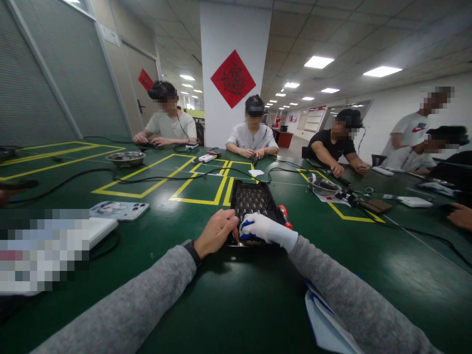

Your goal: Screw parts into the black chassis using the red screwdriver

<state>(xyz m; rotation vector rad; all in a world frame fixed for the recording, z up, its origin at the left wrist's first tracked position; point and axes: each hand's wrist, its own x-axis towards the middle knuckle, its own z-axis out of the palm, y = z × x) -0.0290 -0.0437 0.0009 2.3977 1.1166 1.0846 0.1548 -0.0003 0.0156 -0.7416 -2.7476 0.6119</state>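
Observation:
In front of me on the green table lies a black plastic case (pixel 272 199), its inside lined with rows of small metallic pieces. My left hand (pixel 217 231), bare with a dark wristband, is over the case's near left corner, its fingers bent and drawn together. Whatever they pinch is too small to make out. My right hand (pixel 258 228) wears a white glove with blue on the fingers. Its fingers curl down into the near part of the case, close beside the left fingertips, and hide what they grip. A red-and-black handle (pixel 285 216) lies against the case's right side.
A phone (pixel 120 210) and a white box-like item (pixel 99 233) lie to the left. Beyond are a metal bowl (pixel 126 157), black cables and yellow tape outlines. A clear bowl (pixel 323 186) stands right. Several people sit around the table. A blue-edged white item (pixel 324 319) lies under my right forearm.

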